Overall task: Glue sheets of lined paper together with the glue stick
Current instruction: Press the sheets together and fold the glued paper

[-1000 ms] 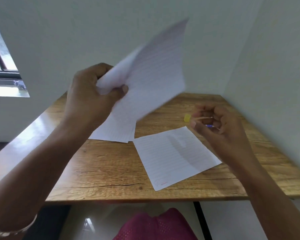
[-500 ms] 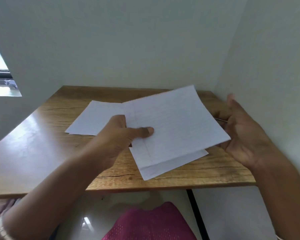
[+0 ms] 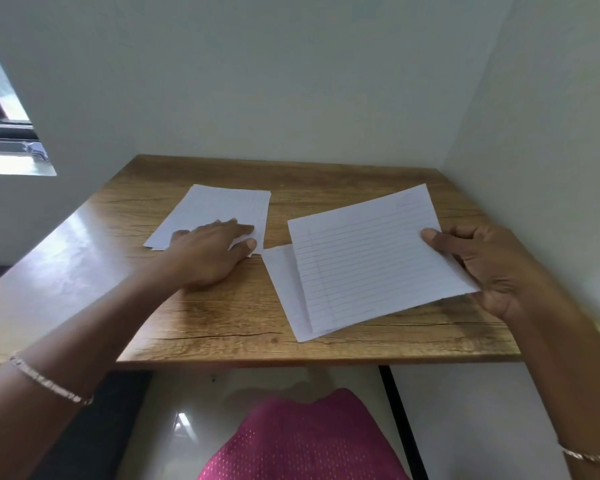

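A lined sheet (image 3: 364,258) is held slightly above a second lined sheet (image 3: 281,289) that lies on the wooden table (image 3: 222,327). My right hand (image 3: 489,268) pinches the upper sheet at its right edge, thumb on top. A small stack of lined sheets (image 3: 219,209) lies further back on the left. My left hand (image 3: 208,251) rests on the near corner of that stack with fingers stretched out. The glue stick is not visible; it may be hidden behind the held sheet or my right hand.
The table stands in a corner, with white walls (image 3: 326,81) close behind and on the right. A window (image 3: 0,109) is at the far left. A black table leg (image 3: 399,420) and a magenta garment (image 3: 302,441) show below the front edge.
My left hand let go of the lined sheet and moved left onto the stack. My right hand took hold of the sheet's right edge and holds it over the sheet on the table.
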